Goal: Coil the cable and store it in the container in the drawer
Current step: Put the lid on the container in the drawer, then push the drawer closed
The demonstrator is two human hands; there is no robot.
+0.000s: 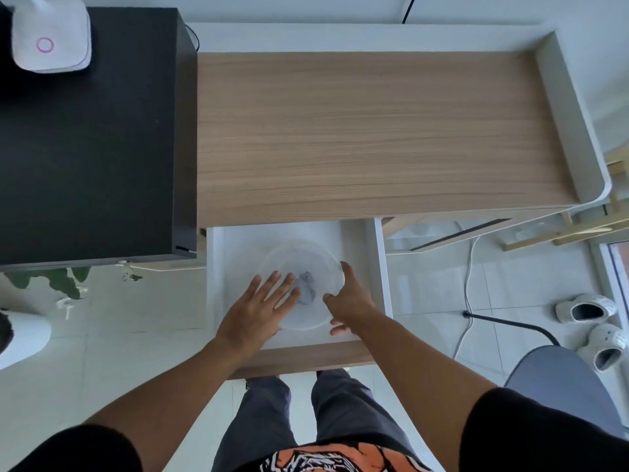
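— Grey, is that the cable? Where does it lie?

— Yes, a small grey bundle, lying inside the container, a round bowl of clear plastic. The bundle sits a little toward the near side of the bowl's floor. Whether its loops are neat or loose is too blurred to tell.

— And where is the bowl?

— In the drawer, which is pulled out from under the front edge of the desk. The drawer is white inside with a wooden front panel, and the bowl rests near the middle of its floor, closer to the right wall than the left.

— What are the hands doing?

— Both reach down into the drawer. The left hand is spread flat, fingers apart, lying across the bowl's left rim with the fingertips close to the cable; it grips nothing. The right hand is half open at the bowl's right rim, forefinger stretched along the rim's far side, thumb toward the near side. Whether it clasps the rim or only touches it I cannot tell.

— And around the drawer?

— The desk top is pale wood. A black cabinet stands against its left edge, with a white device at the cabinet's far left corner.
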